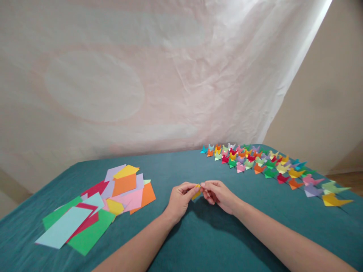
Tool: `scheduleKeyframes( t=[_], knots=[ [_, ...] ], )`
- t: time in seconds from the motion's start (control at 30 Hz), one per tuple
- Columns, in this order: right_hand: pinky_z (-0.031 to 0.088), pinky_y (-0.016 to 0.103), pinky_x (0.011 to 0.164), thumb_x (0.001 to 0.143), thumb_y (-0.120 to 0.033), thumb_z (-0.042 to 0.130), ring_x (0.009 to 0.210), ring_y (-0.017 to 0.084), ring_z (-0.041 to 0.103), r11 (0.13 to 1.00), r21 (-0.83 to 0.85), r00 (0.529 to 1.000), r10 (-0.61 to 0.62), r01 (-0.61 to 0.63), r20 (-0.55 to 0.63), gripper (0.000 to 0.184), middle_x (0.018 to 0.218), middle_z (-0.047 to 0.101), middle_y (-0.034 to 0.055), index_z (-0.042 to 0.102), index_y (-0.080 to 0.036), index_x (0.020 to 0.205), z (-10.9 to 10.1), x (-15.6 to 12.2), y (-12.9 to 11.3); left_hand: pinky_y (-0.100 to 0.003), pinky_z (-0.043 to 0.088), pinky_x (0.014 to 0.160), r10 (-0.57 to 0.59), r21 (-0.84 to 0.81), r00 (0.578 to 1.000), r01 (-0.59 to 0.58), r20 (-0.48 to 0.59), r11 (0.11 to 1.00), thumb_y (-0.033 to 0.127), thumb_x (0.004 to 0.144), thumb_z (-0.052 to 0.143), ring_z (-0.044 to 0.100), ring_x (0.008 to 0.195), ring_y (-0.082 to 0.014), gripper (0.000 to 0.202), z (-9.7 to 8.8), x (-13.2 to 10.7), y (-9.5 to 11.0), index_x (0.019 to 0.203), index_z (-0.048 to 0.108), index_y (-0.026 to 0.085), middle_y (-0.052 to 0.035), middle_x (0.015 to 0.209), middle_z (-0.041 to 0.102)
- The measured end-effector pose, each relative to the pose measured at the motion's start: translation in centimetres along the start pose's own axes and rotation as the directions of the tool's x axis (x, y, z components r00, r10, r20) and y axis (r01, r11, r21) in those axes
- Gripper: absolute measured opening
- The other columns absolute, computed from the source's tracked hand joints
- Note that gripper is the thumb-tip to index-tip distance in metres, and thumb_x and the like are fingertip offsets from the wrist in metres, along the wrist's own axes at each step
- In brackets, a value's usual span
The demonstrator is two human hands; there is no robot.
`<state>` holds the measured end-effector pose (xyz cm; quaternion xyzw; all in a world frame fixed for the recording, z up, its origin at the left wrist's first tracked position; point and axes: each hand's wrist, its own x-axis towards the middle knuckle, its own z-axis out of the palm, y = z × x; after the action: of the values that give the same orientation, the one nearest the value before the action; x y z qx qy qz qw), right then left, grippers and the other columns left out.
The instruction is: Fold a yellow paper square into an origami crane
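Between my two hands is a small piece of folded yellow paper (196, 194), held just above the table near its middle. My left hand (181, 199) pinches it from the left with thumb and fingers. From the right, my right hand (218, 194) closes thumb and fingertips on its upper right edge. The fingers cover much of the paper, so its exact shape cannot be made out.
Loose coloured paper sheets (124, 185) lie overlapping on the left of the green tablecloth (170, 166). Rows of small folded paper birds (270, 173) stand on the right, running to the back edge. A pale cloth (170, 83) hangs behind the table.
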<state>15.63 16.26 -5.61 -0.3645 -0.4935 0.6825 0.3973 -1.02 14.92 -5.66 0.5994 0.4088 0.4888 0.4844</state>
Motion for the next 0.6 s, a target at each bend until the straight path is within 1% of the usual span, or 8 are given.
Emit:
scheduleKeyframes(
  t=[0.2,0.33,0.6],
  knots=[
    [0.025,0.019,0.037,0.072,-0.043,0.068,0.037,0.005,0.038,1.0,-0.008,1.0,-0.024,0.024,-0.002,0.033,0.049,0.052,-0.0037,0.056,-0.014,0.061,-0.07,-0.1,-0.24,-0.027,0.045,0.072,0.043,0.055,0.999,-0.043,0.01,0.998,0.04,0.078,0.064,0.059,0.078,-0.0184,0.026,-0.11,0.02,-0.22,0.085,0.075,0.017,-0.0064,0.082,0.068],
    [0.026,0.019,0.038,0.072,-0.041,0.069,0.038,0.005,0.041,0.998,-0.054,0.999,-0.035,0.036,0.017,0.032,0.05,0.053,-0.0029,0.058,-0.014,0.062,-0.15,-0.23,-0.62,-0.027,0.044,0.072,0.041,0.068,0.999,-0.042,0.006,0.997,0.039,0.078,0.064,0.059,0.078,-0.0181,0.025,-0.15,0.05,-0.19,0.085,0.075,0.018,-0.0059,0.082,0.068],
    [0.028,0.019,0.039,0.072,-0.046,0.068,0.039,0.006,0.043,0.983,-0.175,0.998,-0.039,0.045,0.039,0.035,0.052,0.057,-0.0015,0.059,-0.014,0.061,-0.83,-0.12,-0.93,-0.026,0.045,0.068,0.037,0.094,0.999,-0.04,0.034,0.995,0.041,0.077,0.064,0.058,0.073,-0.0169,0.026,-0.2,-0.03,0.15,0.084,0.075,0.019,-0.0053,0.079,0.066]
  ],
)
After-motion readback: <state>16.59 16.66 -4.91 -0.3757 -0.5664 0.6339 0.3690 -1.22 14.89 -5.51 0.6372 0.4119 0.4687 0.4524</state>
